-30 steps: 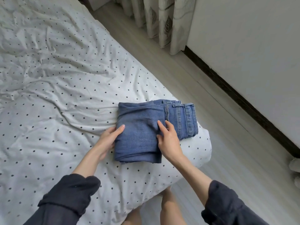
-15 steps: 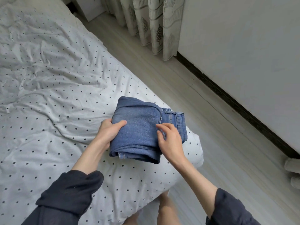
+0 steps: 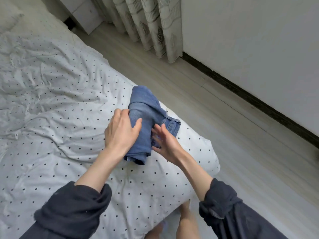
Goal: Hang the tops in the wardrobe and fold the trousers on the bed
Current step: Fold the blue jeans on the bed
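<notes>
A pair of blue jeans [image 3: 146, 111], folded into a thick bundle, is tipped up on its edge at the near right corner of the bed [image 3: 51, 100]. My left hand [image 3: 120, 133] grips the bundle from the left, thumb on its upper face and fingers wrapped behind. My right hand [image 3: 165, 140] lies against the right side of the bundle with straight, spread fingers, just below the waistband with its belt loops. No tops and no wardrobe are in view.
The bed has a white, dotted, crumpled cover. A pale wooden floor [image 3: 224, 135] runs along its right side to a white wall with a dark skirting board [image 3: 250, 99]. Patterned curtains [image 3: 155, 26] hang at the back, beside a white cabinet [image 3: 84, 12].
The folded jeans lay flat a second ago; my left hand has lifted their left side, so the bundle now stands on edge. My right hand slid from the top to the right side.
</notes>
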Available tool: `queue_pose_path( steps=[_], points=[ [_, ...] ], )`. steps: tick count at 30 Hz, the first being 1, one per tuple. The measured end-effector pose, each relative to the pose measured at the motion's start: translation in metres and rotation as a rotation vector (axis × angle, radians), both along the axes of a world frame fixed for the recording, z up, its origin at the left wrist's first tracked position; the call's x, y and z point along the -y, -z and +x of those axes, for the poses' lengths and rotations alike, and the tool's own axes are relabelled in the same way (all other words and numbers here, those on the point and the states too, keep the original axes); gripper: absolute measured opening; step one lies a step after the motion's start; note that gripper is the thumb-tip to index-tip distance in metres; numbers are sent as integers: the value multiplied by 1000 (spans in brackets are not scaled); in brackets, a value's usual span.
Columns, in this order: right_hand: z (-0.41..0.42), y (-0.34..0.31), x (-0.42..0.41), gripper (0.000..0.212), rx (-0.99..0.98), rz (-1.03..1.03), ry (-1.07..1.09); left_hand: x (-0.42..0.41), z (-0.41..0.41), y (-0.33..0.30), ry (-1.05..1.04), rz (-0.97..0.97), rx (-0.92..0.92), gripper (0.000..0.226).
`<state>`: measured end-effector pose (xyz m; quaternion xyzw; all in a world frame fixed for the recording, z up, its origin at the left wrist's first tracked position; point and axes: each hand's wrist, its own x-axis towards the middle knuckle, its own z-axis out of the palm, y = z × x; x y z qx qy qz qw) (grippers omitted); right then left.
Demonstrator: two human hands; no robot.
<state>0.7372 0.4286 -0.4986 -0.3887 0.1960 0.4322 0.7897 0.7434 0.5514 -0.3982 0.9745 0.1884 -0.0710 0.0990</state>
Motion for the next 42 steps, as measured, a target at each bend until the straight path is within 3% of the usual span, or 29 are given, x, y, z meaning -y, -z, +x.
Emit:
queue_pose_path(
  steps=[4, 7, 11, 17, 19, 22, 26, 28, 30, 32, 34, 39, 42],
  points=[
    [10, 5, 63, 44, -34, -158, 222, 53, -8, 24, 245, -60, -34, 57],
    [22, 0, 91, 36, 72, -296, 271, 78, -14, 49, 367, -100, -201, 75],
    [27, 2, 93, 50, 193, -459, 161, 92, -32, 82, 498, -4, -443, 87],
    [3, 29, 95, 48, 241, -750, -105, 73, -54, 117, 654, 241, -540, 89],
    [5, 31, 96, 47, 293, -923, -200, 70, -59, 122, 670, 250, -568, 91],
    [10, 29, 85, 58, 447, -1116, -165, 70, -60, 121, 666, 154, -561, 81],
    [-2, 37, 59, 57, 659, -1143, -153, 48, -52, 106, 567, -84, 26, 36],
    [-7, 50, 52, 58, 667, -1154, -108, 31, -48, 111, 466, -86, 155, 32],
    [-6, 66, 48, 59, 641, -1178, -70, 20, -43, 125, 353, -37, 85, 40],
    [-3, 86, 47, 59, 611, -1198, -82, 15, -43, 141, 263, -102, -64, 63],
    [-3, 106, 46, 59, 599, -1210, -166, 12, -46, 159, 287, -138, -177, 72],
    [6, 131, 48, 58, 570, -1154, -326, 7, -39, 182, 301, -129, -289, 71],
    [11, 122, 60, 58, 522, -1051, -336, 3, -27, 166, 272, -252, -184, 61]
  ],
)
